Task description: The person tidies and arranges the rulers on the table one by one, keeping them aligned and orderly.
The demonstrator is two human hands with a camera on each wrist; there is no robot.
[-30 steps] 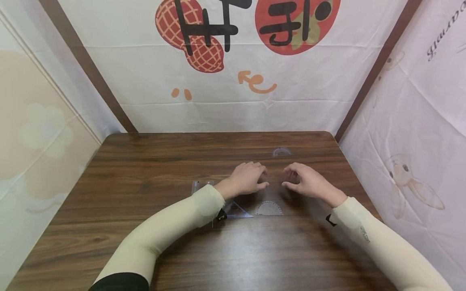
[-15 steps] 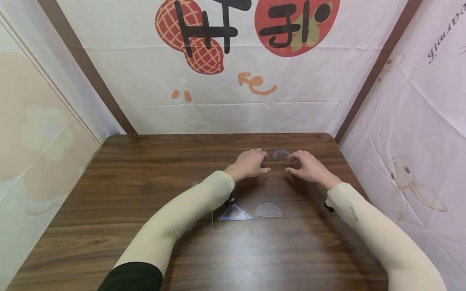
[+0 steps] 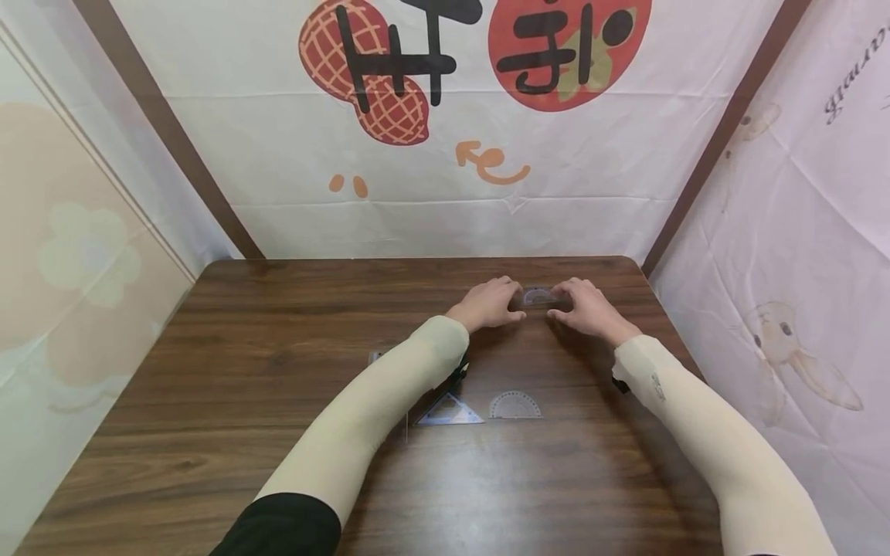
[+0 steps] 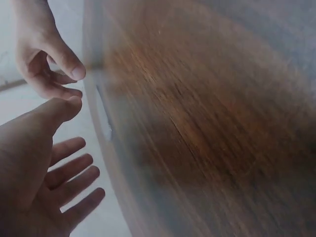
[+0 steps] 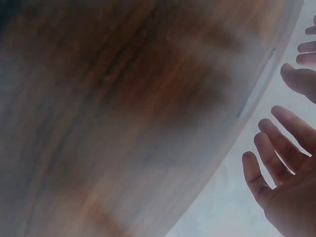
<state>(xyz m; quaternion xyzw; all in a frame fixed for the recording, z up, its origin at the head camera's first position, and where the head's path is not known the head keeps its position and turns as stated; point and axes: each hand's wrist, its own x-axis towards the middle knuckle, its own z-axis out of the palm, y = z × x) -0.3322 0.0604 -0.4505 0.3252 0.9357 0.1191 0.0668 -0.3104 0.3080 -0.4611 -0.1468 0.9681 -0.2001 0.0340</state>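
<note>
Near the table's far edge, a small clear protractor (image 3: 538,296) lies flat between the two hands in the head view. To its left is the left hand (image 3: 490,302), fingers and thumb spread, holding nothing. On the other side the right hand (image 3: 586,307) has its thumb and fingers parted, with the fingertips close to the protractor's right end; whether they touch it I cannot tell. In the left wrist view the left hand (image 4: 54,158) shows relaxed, separate fingers. The right wrist view has the right hand (image 5: 286,163) with its fingers extended and parted.
Nearer the front of the wooden table (image 3: 278,371) lie a second clear protractor (image 3: 515,405) and a blue-edged set square (image 3: 450,409). A clear ruler-like piece (image 3: 375,357) is mostly hidden by the left forearm. Printed cloth (image 3: 431,224) hangs behind the table.
Both hands have moved forward across the table, from behind the near protractor to either side of the far one. The set square has come into fuller view as the left arm moved.
</note>
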